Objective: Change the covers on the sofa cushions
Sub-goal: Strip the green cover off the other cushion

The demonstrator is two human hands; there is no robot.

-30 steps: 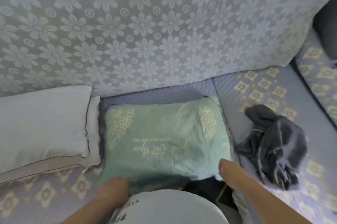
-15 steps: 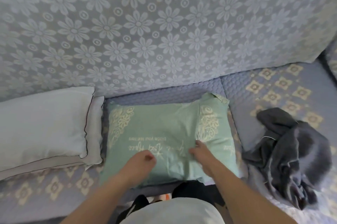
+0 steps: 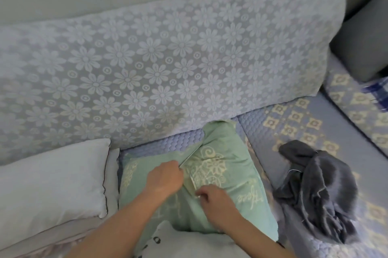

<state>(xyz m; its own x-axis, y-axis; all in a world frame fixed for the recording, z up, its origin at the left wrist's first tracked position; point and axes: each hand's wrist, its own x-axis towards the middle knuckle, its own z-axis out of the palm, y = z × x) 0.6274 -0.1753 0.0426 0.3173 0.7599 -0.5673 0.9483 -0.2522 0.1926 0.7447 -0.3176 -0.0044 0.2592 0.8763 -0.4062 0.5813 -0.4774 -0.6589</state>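
Green cushion point(image 3: 226, 175) lies on the sofa seat point(image 3: 273, 123), between a white pillow point(image 3: 52, 180) and a dark grey cloth point(image 3: 319, 190). Left hand point(image 3: 164, 178) is curled tight, pinching a fold of the green cover. Right hand point(image 3: 212, 195) pinches the cover's edge just beside it.

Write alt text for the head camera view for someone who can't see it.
Both hands, left hand and right hand, pinch the fabric of a green cushion lying on a sofa. A white pillow lies to its left, a crumpled grey cloth to its right.
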